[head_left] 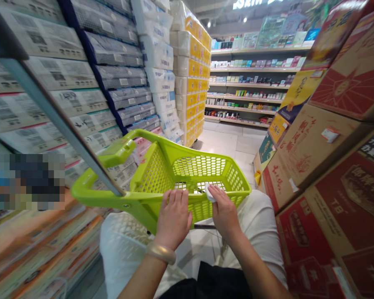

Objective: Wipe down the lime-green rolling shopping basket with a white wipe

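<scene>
A lime-green rolling shopping basket (241,176) with perforated walls stands between my knees. My left hand (173,214) is closed over its near rim, fingers hooked to the inner side and thumb outside. My right hand (223,209) presses a small white wipe or tissue (209,192) against the same rim, farther right; whether it is cloth or paper I cannot tell. The basket's metal pull rod (71,131) slants up to the left, ending in a dark grip (4,39). Through the holes in the basket floor, pale tiles show.
Stacked packs of paper goods (115,50) rise close on the left, with yellow-and-white tissue packs (191,58) beyond. Printed cartons (330,178) are piled close on the right. Shelves of small products (252,85) stand across the tiled aisle (230,139).
</scene>
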`<move>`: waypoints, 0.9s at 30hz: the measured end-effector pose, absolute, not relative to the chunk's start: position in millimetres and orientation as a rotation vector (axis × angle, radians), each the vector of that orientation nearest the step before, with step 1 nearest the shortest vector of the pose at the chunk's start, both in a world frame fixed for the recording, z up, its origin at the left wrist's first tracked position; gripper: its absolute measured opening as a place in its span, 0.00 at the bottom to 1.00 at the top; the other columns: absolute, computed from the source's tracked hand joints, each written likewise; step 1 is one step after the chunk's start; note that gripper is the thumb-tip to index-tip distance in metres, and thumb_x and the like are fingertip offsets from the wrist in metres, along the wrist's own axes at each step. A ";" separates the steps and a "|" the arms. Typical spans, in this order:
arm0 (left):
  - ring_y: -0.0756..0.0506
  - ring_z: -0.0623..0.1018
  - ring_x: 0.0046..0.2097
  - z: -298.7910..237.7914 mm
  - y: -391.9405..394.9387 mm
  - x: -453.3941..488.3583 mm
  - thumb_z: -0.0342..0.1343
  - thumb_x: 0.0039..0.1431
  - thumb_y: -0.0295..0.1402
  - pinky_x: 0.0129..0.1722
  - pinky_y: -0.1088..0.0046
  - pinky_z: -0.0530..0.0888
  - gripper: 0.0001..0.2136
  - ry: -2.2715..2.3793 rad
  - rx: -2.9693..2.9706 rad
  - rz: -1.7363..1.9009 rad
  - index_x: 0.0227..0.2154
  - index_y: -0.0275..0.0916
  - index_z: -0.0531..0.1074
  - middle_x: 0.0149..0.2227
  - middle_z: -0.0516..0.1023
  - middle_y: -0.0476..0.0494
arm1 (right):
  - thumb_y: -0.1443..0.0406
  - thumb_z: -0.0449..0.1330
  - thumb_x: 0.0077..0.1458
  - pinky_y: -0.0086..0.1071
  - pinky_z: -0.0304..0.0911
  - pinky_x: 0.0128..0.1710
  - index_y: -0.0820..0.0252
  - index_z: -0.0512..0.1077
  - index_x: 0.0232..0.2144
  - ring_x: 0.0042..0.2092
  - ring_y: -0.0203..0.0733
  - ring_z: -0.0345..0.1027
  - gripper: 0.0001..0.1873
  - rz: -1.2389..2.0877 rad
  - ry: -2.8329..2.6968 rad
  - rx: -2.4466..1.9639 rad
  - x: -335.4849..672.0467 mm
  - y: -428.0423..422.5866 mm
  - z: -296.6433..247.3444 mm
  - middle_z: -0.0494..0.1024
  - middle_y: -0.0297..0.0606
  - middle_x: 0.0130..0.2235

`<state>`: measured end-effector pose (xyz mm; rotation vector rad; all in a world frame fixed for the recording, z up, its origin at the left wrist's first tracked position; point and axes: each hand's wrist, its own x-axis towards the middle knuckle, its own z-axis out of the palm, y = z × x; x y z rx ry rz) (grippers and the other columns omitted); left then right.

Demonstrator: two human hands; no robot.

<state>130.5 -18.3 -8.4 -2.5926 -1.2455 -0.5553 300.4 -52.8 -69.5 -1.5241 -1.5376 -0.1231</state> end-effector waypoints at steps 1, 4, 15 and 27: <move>0.36 0.69 0.54 -8.3 -18.2 130.5 0.58 0.53 0.31 0.61 0.54 0.60 0.22 -1.250 -2.594 -0.550 0.53 0.34 0.67 0.48 0.73 0.36 | 0.78 0.48 0.52 0.49 0.62 0.62 0.58 0.71 0.56 0.60 0.46 0.67 0.32 -0.101 -1.581 -1.477 294.2 -52.4 -67.1 0.76 0.43 0.56; 0.36 0.69 0.54 -8.1 -17.6 129.0 0.58 0.53 0.30 0.61 0.54 0.60 0.22 -1.256 -2.600 -0.536 0.52 0.34 0.66 0.49 0.73 0.36 | 0.78 0.48 0.52 0.47 0.62 0.63 0.56 0.69 0.58 0.62 0.44 0.65 0.33 -0.051 -1.680 -1.356 281.3 -52.3 -63.0 0.74 0.40 0.58; 0.36 0.69 0.53 -7.0 -17.4 129.1 0.58 0.54 0.32 0.61 0.54 0.60 0.21 -1.278 -2.580 -0.540 0.51 0.34 0.67 0.48 0.73 0.36 | 0.78 0.48 0.52 0.50 0.62 0.62 0.58 0.72 0.55 0.60 0.47 0.67 0.31 -0.094 -1.531 -1.518 298.9 -54.4 -69.6 0.76 0.43 0.56; 0.36 0.69 0.53 -10.4 -15.5 126.4 0.58 0.54 0.34 0.62 0.54 0.59 0.22 -1.264 -2.573 -0.537 0.52 0.35 0.67 0.48 0.72 0.36 | 0.77 0.49 0.53 0.52 0.61 0.63 0.56 0.73 0.55 0.61 0.48 0.66 0.30 -0.116 -1.419 -1.614 322.0 -56.9 -79.1 0.76 0.42 0.56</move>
